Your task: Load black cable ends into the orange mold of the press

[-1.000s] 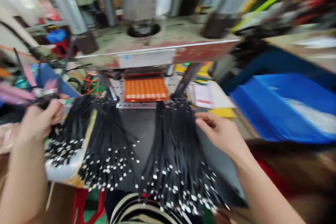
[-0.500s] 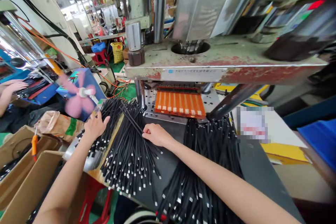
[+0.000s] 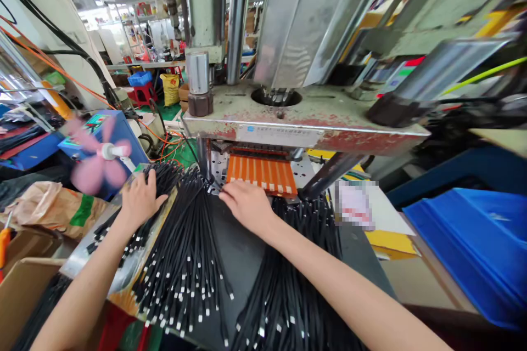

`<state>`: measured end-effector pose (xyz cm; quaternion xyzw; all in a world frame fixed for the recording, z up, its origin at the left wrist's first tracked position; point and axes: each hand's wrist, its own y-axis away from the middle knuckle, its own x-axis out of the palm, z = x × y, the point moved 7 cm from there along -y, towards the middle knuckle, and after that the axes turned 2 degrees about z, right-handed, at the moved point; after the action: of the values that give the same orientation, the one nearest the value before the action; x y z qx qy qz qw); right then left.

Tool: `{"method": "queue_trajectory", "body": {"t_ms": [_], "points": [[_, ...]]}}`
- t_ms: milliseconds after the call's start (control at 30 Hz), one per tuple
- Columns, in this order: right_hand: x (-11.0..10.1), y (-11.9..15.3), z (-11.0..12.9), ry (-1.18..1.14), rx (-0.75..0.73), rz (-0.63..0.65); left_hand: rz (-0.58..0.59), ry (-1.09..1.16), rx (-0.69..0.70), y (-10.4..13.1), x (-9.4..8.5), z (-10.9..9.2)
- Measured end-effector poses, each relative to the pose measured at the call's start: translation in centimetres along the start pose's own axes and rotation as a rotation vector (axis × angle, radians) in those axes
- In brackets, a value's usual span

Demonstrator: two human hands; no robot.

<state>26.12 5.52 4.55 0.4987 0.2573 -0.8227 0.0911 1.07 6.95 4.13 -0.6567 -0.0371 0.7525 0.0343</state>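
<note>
Fingers spread, my left hand (image 3: pixel 140 197) rests on the black cables (image 3: pixel 162 175) at the left of the table. My right hand (image 3: pixel 247 205) is at the front edge of the metal plate, just below the orange mould (image 3: pixel 262 172); its fingers are bent down and whatever is under them is hidden. Between my hands lies a large bundle of black cables with silvery ends (image 3: pixel 185 252). A second bundle (image 3: pixel 284 279) lies partly under my right forearm.
The press crossbeam (image 3: pixel 304 126) spans above the mould on metal columns. A pink fan (image 3: pixel 99 156) spins at the left beside a blue box. Cardboard boxes (image 3: pixel 37 285) stand at lower left. Blue plastic sheets (image 3: pixel 473 247) and papers lie at the right.
My right hand has moved from the middle bundle up to the plate's edge, and its fist has loosened. The view has shifted right. My left hand stays over the left cables.
</note>
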Motion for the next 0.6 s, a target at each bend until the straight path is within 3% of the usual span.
{"method": "queue_trajectory", "body": {"t_ms": [100, 200, 267, 433, 600], "points": [[-1.7, -2.9, -5.3, -0.141, 0.240, -0.188, -0.116, 0.360, 0.337, -1.3, -1.7, -6.2], [-1.5, -5.4, -9.4, -0.205, 0.436, -0.251, -0.078, 0.667, 0.680, -2.2, -2.1, -11.9], [-1.3, -6.5, -10.6, -0.184, 0.467, -0.262, -0.046, 0.809, 0.824, -2.8, -2.0, -14.5], [-1.2, -6.7, -10.6, -0.180, 0.429, -0.234, -0.056, 0.879, 0.931, -3.8, -0.7, -17.2], [-1.2, -5.1, -9.6, -0.213, 0.383, -0.189, -0.118, 0.759, 0.909, -2.5, -0.4, -17.5]]}}
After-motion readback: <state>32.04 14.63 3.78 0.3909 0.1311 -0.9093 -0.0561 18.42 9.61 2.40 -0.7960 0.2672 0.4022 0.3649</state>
